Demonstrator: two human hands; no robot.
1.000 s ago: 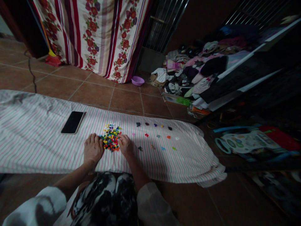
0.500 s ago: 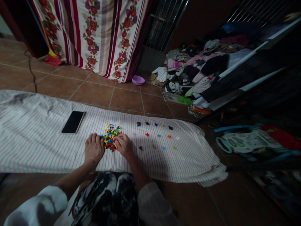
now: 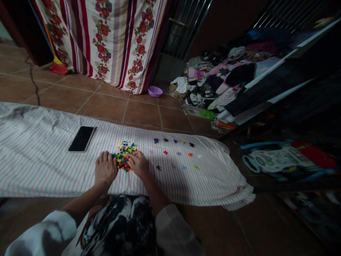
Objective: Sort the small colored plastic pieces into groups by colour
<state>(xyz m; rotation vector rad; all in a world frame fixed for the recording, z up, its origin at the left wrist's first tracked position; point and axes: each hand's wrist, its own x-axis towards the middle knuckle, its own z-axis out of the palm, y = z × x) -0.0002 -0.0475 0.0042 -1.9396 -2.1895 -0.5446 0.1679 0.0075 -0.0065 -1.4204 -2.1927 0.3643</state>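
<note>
Terracotta-coloured floor tiles stretch behind a low surface covered by a striped cloth; beyond, a floral curtain hangs at the far side, a purple basin sits near its right-hand corner, and a heap of clothes fills the far right. On the cloth's left half lies a black-screened phone, its long axis running near to far with a slant to the right.

Mixed small coloured pieces form a pile at the cloth's middle, between the two hands. Right of it, fourteen small single-coloured clusters stand in three rows, among them a red cluster, an orange cluster and a lime-green cluster. Sorting by colour looks partly done, since many mixed pieces remain in the pile.

As far as the right hand leaves it visible, the pile is longer near to far than across; single pieces are too small to show which way they point. The rows run left to right.

The left hand lies palm down, fingers extended, beside the pile's left edge, grasping nothing visible. The right hand curls over the pile's right side, fingertips drawn close together; whether they pinch a piece, I cannot tell.
</note>
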